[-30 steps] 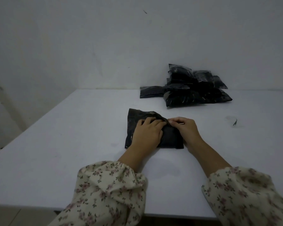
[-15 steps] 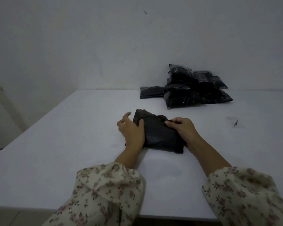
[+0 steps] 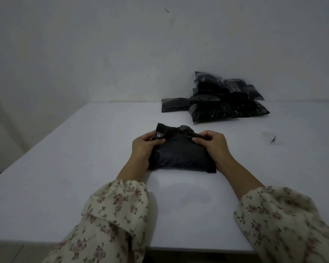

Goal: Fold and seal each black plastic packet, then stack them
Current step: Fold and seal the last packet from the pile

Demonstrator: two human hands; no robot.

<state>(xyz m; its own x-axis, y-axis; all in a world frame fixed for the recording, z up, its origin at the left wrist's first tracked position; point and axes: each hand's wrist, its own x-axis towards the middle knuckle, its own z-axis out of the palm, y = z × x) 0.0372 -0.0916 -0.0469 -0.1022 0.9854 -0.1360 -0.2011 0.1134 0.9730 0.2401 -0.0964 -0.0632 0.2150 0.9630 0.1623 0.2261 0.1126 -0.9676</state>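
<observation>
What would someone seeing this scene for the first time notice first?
First, the black plastic packet at the middle of the white table, its crumpled far edge pinched by the left hand and the right hand. Next, the pile of black packets on the far right of the table, by the wall. A small dark scrap lies alone to the right.

White table (image 3: 84, 168) set against plain white wall (image 3: 84, 54). Small dark scrap (image 3: 273, 139) lying on tabletop at right. Small dark mark (image 3: 167, 10) high on wall.
</observation>
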